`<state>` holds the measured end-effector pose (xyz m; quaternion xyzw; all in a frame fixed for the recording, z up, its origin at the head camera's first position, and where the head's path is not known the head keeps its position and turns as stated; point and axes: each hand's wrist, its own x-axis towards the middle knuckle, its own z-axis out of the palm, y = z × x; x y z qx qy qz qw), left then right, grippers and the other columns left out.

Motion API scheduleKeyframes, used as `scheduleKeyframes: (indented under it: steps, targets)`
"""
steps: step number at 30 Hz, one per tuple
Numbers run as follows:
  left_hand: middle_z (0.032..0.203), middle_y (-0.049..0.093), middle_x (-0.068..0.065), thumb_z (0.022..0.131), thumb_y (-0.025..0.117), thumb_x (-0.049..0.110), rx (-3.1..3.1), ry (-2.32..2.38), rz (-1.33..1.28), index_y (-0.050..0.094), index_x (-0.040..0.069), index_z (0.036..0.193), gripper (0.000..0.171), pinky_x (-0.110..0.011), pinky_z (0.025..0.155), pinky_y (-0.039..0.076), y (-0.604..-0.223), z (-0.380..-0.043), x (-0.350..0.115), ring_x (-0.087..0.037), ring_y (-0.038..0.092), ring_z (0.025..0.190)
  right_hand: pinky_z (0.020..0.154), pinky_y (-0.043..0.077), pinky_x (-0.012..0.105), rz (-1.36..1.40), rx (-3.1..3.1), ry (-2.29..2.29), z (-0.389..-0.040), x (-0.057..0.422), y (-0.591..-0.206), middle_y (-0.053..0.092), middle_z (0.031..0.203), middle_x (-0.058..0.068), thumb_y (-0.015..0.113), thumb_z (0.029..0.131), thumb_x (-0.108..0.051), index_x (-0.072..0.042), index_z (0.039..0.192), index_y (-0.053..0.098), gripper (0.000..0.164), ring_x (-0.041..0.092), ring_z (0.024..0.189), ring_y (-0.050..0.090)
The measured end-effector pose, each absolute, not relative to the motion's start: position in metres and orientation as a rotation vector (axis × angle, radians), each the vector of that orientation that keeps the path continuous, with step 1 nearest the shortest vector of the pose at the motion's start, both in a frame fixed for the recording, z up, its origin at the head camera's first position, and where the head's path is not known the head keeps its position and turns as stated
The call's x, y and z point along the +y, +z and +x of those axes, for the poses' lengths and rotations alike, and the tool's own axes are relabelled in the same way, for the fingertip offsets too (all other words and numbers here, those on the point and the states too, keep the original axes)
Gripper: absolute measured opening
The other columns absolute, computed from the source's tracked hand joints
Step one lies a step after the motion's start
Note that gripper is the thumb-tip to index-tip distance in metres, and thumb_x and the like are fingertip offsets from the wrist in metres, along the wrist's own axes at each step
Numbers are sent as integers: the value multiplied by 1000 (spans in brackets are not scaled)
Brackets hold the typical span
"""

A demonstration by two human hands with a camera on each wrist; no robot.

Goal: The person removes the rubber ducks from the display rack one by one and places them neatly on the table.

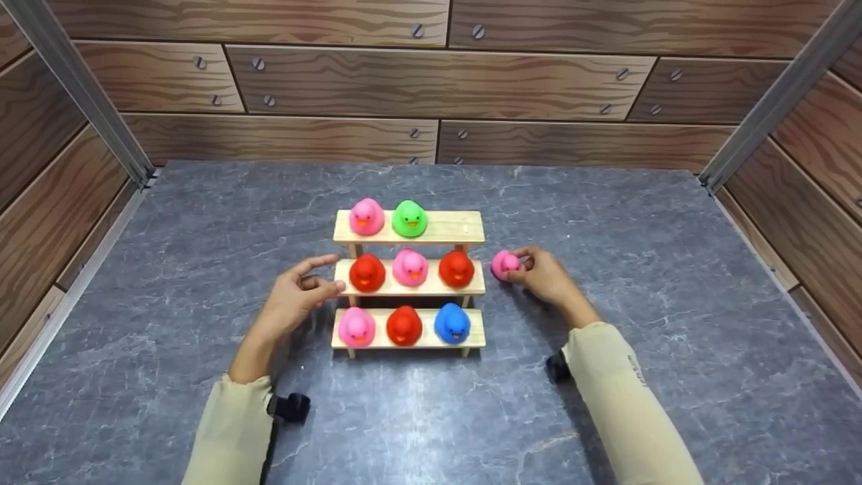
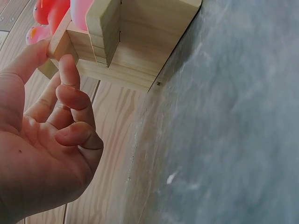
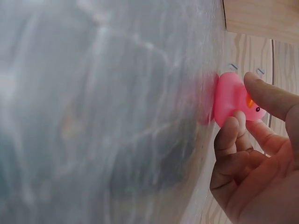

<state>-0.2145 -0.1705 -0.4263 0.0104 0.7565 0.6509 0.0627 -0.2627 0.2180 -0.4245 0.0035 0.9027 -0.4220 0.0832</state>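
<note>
On the right, my right hand (image 1: 549, 277) pinches a pink rubber duck (image 1: 502, 265) between thumb and fingers. In the right wrist view, that duck (image 3: 228, 95) sits against the tabletop, its orange beak near my thumb. To its left stands a three-tier wooden stand (image 1: 454, 227). My left hand (image 1: 288, 300) is at the stand's left side, with the thumb touching the middle tier's end and the other fingers loosely bent. The top tier bears a pink duck (image 1: 367, 217) and a green duck (image 1: 409, 219), leaving bare wood at its right end.
Red ducks (image 1: 367, 273) flank a pink one (image 1: 410, 268) on the middle tier. Along the bottom tier sit pink (image 1: 357, 328), red (image 1: 404, 327) and blue (image 1: 452, 324) ducks. Wood-patterned walls (image 1: 431, 81) enclose the grey marbled tabletop (image 1: 417, 417) at the back and sides.
</note>
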Motion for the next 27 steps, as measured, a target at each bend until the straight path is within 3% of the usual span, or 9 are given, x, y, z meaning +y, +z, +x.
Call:
scheduleKeyframes:
  steps: [20, 27]
  targets:
    - [69, 62, 8, 85, 73, 11, 2275, 1963, 37, 55, 6, 133, 52, -21, 62, 41, -427, -215, -170, -10, 61, 71, 52, 39, 19, 1, 2689, -1354, -260, 226, -416, 49, 75, -2, 66, 87, -10, 7, 129, 51, 48, 5, 58, 45]
    - [69, 62, 8, 85, 73, 12, 2280, 1961, 21, 55, 6, 133, 52, -21, 61, 41, -427, -214, -170, -9, 59, 69, 56, 39, 20, -34, 2727, -1369, -256, 224, -407, 52, 79, -1, 67, 88, -11, 5, 129, 53, 46, 6, 63, 47]
